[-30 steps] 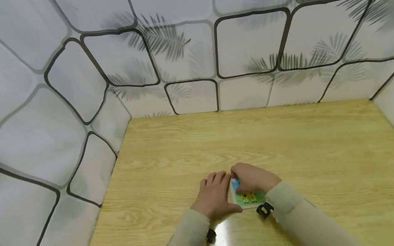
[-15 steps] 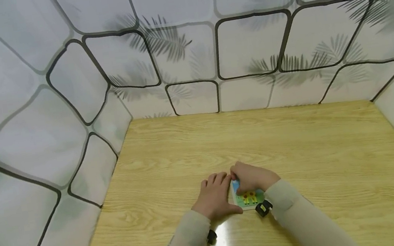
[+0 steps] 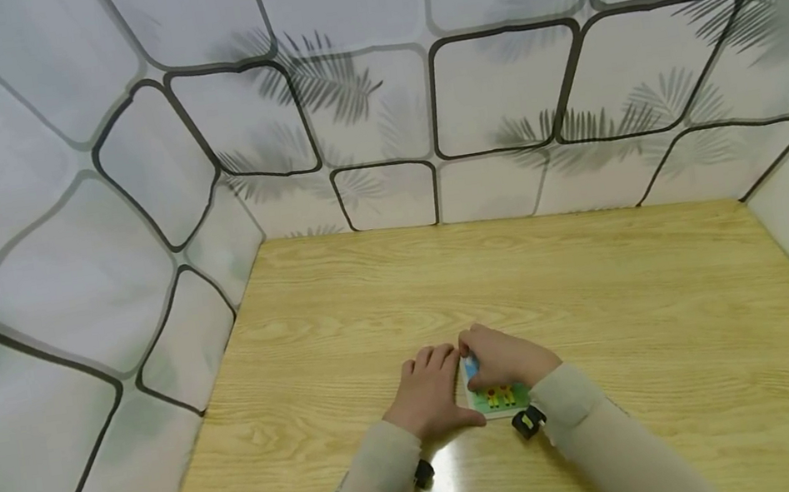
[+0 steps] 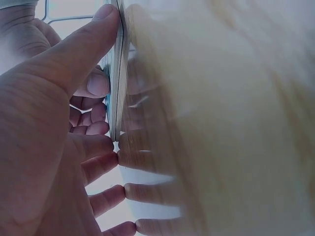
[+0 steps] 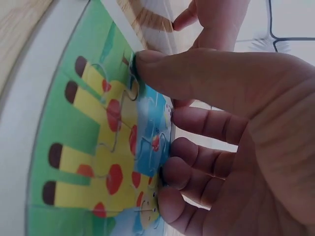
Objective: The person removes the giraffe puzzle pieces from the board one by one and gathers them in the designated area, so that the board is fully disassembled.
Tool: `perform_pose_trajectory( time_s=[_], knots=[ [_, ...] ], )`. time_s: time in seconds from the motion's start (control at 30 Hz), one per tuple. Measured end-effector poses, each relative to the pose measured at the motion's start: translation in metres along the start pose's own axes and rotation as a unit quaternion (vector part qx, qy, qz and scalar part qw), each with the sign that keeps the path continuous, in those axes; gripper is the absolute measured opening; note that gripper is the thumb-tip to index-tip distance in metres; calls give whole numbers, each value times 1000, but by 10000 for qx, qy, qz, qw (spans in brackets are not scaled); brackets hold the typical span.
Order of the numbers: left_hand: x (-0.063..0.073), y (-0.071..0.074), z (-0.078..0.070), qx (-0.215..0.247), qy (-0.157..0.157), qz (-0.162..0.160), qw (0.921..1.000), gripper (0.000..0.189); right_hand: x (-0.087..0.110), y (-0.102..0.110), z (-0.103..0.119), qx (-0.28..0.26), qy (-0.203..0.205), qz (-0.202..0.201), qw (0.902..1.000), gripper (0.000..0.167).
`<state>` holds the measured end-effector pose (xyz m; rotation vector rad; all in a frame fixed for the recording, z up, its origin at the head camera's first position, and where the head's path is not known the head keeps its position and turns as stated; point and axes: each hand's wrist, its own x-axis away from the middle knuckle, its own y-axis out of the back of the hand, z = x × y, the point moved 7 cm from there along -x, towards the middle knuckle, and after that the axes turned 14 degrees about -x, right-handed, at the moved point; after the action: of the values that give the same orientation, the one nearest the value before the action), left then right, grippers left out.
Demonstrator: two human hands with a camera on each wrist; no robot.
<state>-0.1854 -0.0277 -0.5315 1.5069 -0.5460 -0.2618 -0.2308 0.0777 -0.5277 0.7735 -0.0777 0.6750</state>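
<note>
A small jigsaw puzzle with a spotted giraffe picture lies in a pale tray on the table. Spread along its left side is my left hand, its fingers nearly straight. The left thumb touches the near edge of the tray, and the fingertips meet the tabletop. My right hand is over the upper part of the picture with fingers curled. In the right wrist view its thumb and index finger press at either side of a blue piece near the corner. Part of the picture is hidden beneath the right hand.
The light wood table reaches back to a patterned fabric wall and continues along the left and right sides. A small black device is worn at the right wrist, another at the left.
Over the second, my right hand shifts only very slightly at the puzzle's upper left corner. The left hand and the puzzle stay where they were.
</note>
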Motion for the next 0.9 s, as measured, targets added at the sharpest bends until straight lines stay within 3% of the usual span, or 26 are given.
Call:
perform_pose_trajectory(
  time_s=[0.47, 0.9],
  knots=[
    [1, 3, 0, -6, -16, 80, 10000, 106, 6, -2, 4, 278, -189, -291, 9990, 41],
    [0, 3, 1, 22, -38, 82, 10000, 106, 5, -2, 3, 445, -202, -204, 9986, 42]
  ],
)
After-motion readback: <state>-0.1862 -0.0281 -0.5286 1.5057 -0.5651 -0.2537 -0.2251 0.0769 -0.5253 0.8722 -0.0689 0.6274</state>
